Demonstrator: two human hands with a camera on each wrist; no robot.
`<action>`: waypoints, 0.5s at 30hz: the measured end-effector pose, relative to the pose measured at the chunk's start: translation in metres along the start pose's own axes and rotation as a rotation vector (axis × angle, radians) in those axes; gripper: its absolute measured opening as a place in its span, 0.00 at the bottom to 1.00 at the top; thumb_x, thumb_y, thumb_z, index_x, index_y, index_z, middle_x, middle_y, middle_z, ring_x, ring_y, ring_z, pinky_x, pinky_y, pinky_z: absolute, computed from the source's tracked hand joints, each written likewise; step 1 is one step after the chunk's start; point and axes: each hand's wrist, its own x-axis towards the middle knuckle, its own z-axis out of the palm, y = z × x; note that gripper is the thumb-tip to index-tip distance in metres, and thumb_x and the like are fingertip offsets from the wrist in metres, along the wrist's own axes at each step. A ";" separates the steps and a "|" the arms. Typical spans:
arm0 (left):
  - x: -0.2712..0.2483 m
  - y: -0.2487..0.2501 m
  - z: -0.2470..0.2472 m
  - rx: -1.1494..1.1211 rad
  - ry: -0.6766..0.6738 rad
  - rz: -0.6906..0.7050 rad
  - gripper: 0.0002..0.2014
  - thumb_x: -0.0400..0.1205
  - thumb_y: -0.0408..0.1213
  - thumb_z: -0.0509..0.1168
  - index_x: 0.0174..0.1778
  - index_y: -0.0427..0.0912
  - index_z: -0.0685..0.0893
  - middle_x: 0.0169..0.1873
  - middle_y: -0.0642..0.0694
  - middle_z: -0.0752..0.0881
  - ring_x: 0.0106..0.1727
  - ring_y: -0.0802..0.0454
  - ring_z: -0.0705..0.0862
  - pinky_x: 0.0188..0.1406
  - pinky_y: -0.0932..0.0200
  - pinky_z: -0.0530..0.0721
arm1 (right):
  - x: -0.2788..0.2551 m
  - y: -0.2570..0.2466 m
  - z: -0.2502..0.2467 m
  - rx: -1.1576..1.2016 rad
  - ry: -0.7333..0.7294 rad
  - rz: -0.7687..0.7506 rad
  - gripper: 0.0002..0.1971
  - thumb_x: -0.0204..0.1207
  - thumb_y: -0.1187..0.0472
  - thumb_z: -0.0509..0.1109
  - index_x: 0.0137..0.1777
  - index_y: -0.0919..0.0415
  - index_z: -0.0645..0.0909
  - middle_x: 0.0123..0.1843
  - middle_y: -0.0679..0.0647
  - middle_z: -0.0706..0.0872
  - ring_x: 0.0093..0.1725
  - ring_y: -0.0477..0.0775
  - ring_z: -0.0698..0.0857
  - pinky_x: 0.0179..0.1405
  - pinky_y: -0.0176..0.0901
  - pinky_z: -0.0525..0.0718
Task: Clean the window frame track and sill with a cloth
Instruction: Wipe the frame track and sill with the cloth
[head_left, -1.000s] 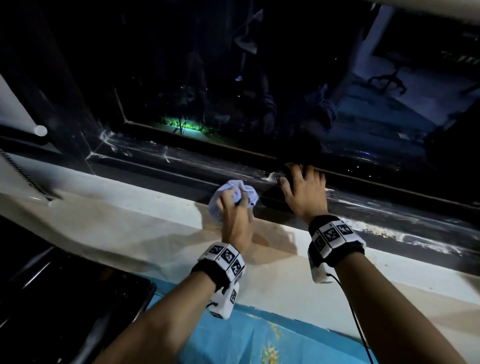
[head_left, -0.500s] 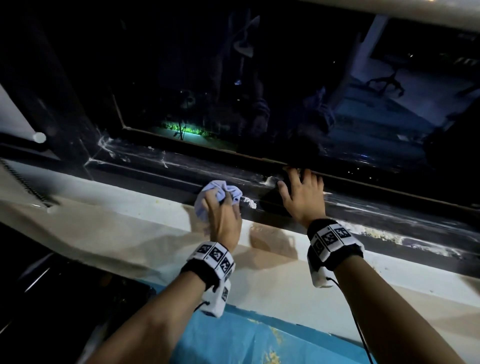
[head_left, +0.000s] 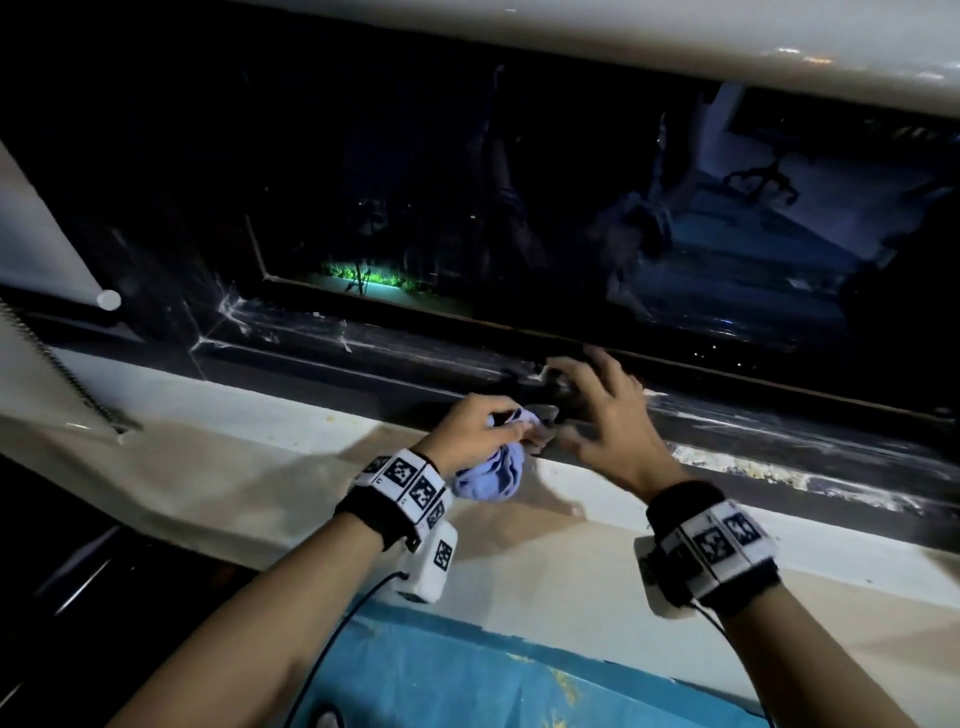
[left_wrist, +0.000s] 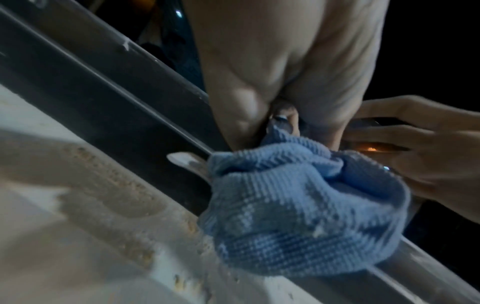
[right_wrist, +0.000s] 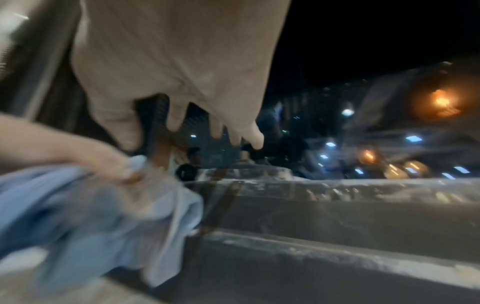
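Observation:
A bunched light-blue cloth (head_left: 491, 475) (left_wrist: 306, 209) (right_wrist: 85, 226) hangs from my left hand (head_left: 480, 434), whose fingers pinch its top at the front edge of the dark window track (head_left: 363, 364). My right hand (head_left: 602, 410) hovers just to the right with fingers spread and loosely bent, holding nothing; in the right wrist view its fingers (right_wrist: 174, 121) point at the glass. The track (right_wrist: 337, 222) is streaked with white dust. The pale sill (head_left: 234, 467) (left_wrist: 78, 226) below carries brown stains and crumbs.
Dark window glass (head_left: 519, 182) rises behind the track. A roller blind with a bead chain (head_left: 57, 358) hangs at the far left. White grit (head_left: 753, 467) lies on the track to the right. A blue patterned sheet (head_left: 467, 680) lies below the sill.
My left hand has turned and drawn the cloth right, towards the right hand. The right hand has lifted off the track and now hovers with spread fingers.

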 end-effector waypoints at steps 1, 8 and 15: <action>0.000 -0.001 -0.005 -0.053 0.026 -0.012 0.04 0.79 0.30 0.68 0.48 0.40 0.85 0.41 0.51 0.87 0.44 0.61 0.83 0.54 0.64 0.78 | -0.009 -0.010 0.004 -0.027 -0.008 -0.043 0.36 0.63 0.40 0.65 0.73 0.44 0.63 0.75 0.61 0.64 0.75 0.64 0.64 0.71 0.64 0.65; -0.008 0.006 -0.036 -0.315 -0.008 -0.102 0.13 0.75 0.30 0.72 0.54 0.40 0.81 0.47 0.43 0.86 0.52 0.48 0.85 0.56 0.54 0.81 | -0.017 -0.054 0.054 0.149 0.044 -0.081 0.28 0.66 0.50 0.74 0.63 0.50 0.65 0.60 0.53 0.73 0.54 0.61 0.79 0.39 0.49 0.82; -0.018 0.004 -0.116 -0.156 0.119 -0.017 0.14 0.79 0.33 0.68 0.60 0.39 0.81 0.51 0.46 0.86 0.50 0.60 0.85 0.43 0.75 0.79 | 0.015 -0.081 0.078 -0.138 0.282 0.047 0.25 0.61 0.58 0.77 0.57 0.50 0.72 0.46 0.57 0.78 0.33 0.61 0.82 0.19 0.35 0.64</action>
